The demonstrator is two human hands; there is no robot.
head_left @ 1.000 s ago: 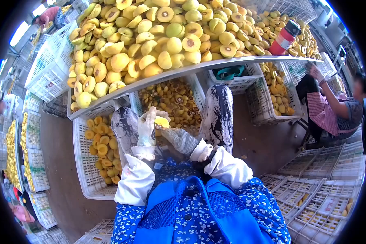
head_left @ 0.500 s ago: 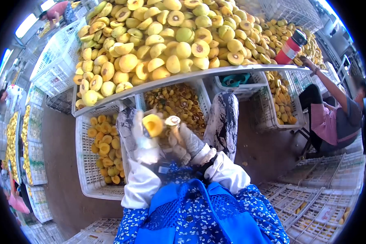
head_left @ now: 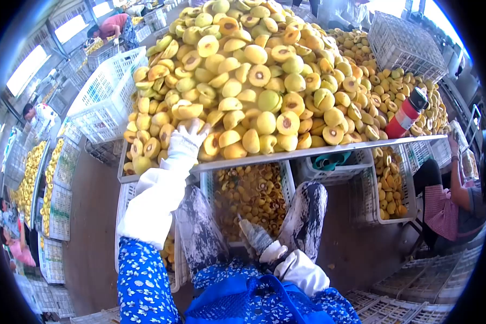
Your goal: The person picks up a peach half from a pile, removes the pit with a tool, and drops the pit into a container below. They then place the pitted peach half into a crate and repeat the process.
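Observation:
My left hand [head_left: 188, 141], in a white glove, reaches onto the heap of halved yellow peaches [head_left: 243, 89]. Its fingers are spread over the fruit at the near left part of the heap, touching a peach half [head_left: 211, 143]. My right hand [head_left: 255, 236], in a greyish glove, is closed low between my knees. A slim hand tool [head_left: 239, 217] pokes out of it by its short tip; the rest is hidden in the fist. Below that hand stands a crate [head_left: 287, 181] filled with peach pieces and scraps.
A metal table edge [head_left: 308, 150] runs in front of my knees. On the heap's right lies a red bottle [head_left: 402, 120], near an upturned white crate [head_left: 407, 46]. Another crate [head_left: 105, 100] stands at the left. A co-worker [head_left: 453, 200] sits at the right, beside a crate of peaches [head_left: 389, 186].
My left hand held a peach half near my right hand; it has moved up and forward to the heap without it. My right hand has stayed low. The view has tilted up.

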